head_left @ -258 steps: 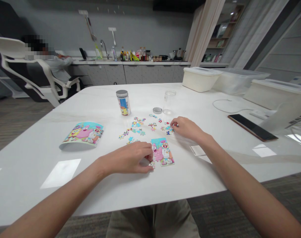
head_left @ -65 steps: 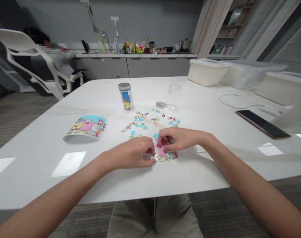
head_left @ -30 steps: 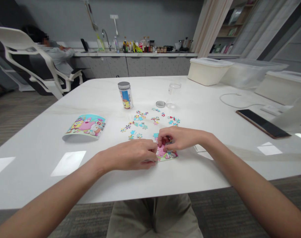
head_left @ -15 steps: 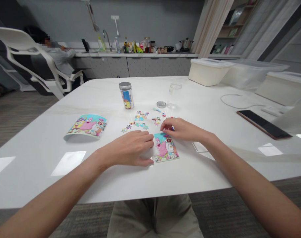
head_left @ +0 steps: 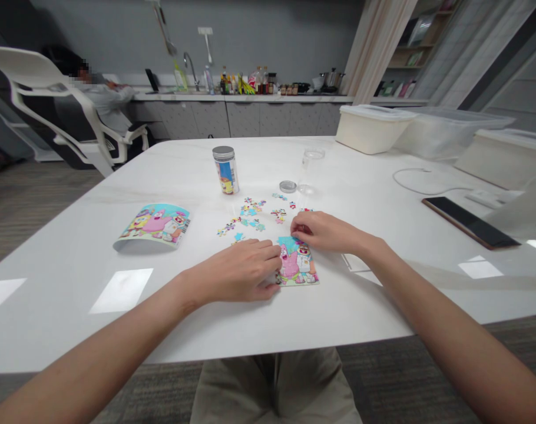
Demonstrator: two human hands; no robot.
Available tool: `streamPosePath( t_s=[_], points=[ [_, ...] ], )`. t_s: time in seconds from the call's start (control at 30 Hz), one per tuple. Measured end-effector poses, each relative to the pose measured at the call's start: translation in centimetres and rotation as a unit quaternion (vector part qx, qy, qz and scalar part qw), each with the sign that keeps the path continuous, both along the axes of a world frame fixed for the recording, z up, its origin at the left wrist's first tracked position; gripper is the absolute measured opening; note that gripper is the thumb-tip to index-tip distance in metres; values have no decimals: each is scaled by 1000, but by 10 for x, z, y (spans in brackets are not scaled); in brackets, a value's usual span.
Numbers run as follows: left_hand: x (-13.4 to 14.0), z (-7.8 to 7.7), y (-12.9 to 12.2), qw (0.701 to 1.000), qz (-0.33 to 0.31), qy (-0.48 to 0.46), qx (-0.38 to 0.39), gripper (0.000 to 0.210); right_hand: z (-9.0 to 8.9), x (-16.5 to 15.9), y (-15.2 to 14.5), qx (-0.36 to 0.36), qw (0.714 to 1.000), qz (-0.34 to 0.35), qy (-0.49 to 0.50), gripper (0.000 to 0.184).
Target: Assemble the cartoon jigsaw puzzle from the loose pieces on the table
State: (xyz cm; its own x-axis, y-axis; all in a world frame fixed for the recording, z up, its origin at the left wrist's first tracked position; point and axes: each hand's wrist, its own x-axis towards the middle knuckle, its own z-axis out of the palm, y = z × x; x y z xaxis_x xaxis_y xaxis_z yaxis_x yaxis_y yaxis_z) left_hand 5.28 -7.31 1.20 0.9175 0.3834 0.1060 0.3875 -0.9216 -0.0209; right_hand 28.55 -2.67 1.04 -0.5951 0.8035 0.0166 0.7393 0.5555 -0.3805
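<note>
A joined section of jigsaw puzzle [head_left: 294,265], showing a pink starfish and another cartoon figure, lies flat near the table's front edge. Along its left edge rest the bent fingers and thumb of my left hand [head_left: 245,271], covering that side. My right hand [head_left: 323,231] is at the upper right corner, fingertips pinched together over a puzzle piece that they mostly hide. Loose puzzle pieces [head_left: 252,207] are scattered beyond both hands, and a light-blue piece [head_left: 238,237] lies just past my left knuckles. A curled picture sheet [head_left: 155,224] with the same characters stands arched at the left.
Behind the pieces stand a lidded jar [head_left: 226,172], a loose metal lid [head_left: 288,186] and a clear open jar [head_left: 311,171]. A phone [head_left: 466,222], a white cable [head_left: 409,182] and storage boxes [head_left: 369,131] occupy the right. A person [head_left: 111,106] sits at the far left.
My left hand has shifted slightly right onto the puzzle's left edge, uncovering the light-blue piece. The section has straightened a little. My right fingertips have drawn closer together at its upper corner.
</note>
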Motion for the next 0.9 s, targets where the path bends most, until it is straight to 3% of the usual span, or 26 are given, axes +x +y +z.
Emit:
streamPosePath(
  t_s=[0.47,0.57,0.67,0.77,0.9],
  points=[
    [1,1,1,1000,-7,-11,-2,17,-2,1,2,3,1000,20,12,14],
    [-8,3,15,998,59,-12,33,22,-3,1,3,32,999,-29,20,15],
    [-26,4,36,976,190,22,100,24,-3,2,5,52,990,-134,17,20],
    [-45,3,52,940,316,75,104,19,-3,5,8,58,976,-209,13,23],
    [-55,-5,63,929,358,55,75,24,-4,7,10,56,971,-232,17,24]
  ],
)
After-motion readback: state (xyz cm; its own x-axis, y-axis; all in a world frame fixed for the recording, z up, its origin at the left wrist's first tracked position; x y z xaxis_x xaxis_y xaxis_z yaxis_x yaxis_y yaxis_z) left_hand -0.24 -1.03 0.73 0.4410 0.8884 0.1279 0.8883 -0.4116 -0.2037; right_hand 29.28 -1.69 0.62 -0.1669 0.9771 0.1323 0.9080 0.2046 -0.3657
